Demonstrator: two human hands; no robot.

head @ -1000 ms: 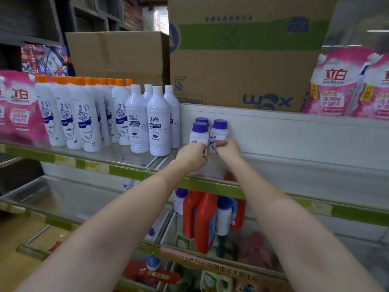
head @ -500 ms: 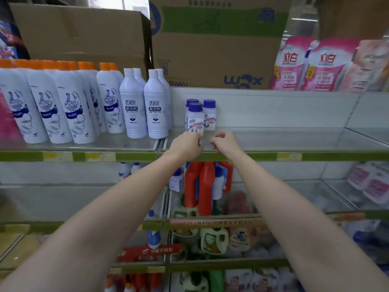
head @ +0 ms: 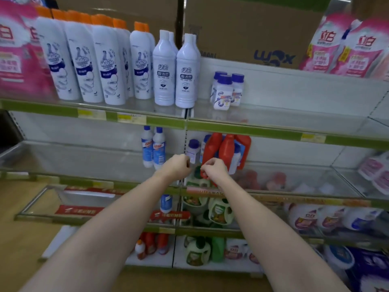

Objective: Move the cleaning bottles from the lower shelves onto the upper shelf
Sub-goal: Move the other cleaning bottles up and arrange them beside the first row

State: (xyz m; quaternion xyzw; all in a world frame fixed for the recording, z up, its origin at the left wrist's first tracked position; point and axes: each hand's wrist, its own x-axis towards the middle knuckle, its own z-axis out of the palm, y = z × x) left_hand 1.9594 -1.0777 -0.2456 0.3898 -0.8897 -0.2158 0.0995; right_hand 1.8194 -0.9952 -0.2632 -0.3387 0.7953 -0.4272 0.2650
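Three small white bottles with blue caps (head: pixel 224 92) stand on the upper shelf (head: pixel 273 131), right of the tall white bottles. On the shelf below, another small blue-capped bottle (head: pixel 193 150) stands beside red jugs (head: pixel 226 151). My left hand (head: pixel 176 166) is just in front of and below that small bottle, fingers curled, holding nothing. My right hand (head: pixel 214 170) hovers in front of the red jugs' bases with fingers curled and thumb near the fingertips; nothing shows in it.
Tall white orange-capped bottles (head: pixel 84 60) and two plain white bottles (head: pixel 175 70) fill the upper shelf's left. Two blue-labelled bottles (head: pixel 153 148) stand left on the lower shelf. Cardboard boxes (head: pixel 252 28) and pink pouches (head: pixel 345 45) sit above. Green jugs (head: pixel 219 211) occupy lower shelves.
Both hands let go of the small bottles on the upper shelf and dropped to the shelf below. The view tilted downward.
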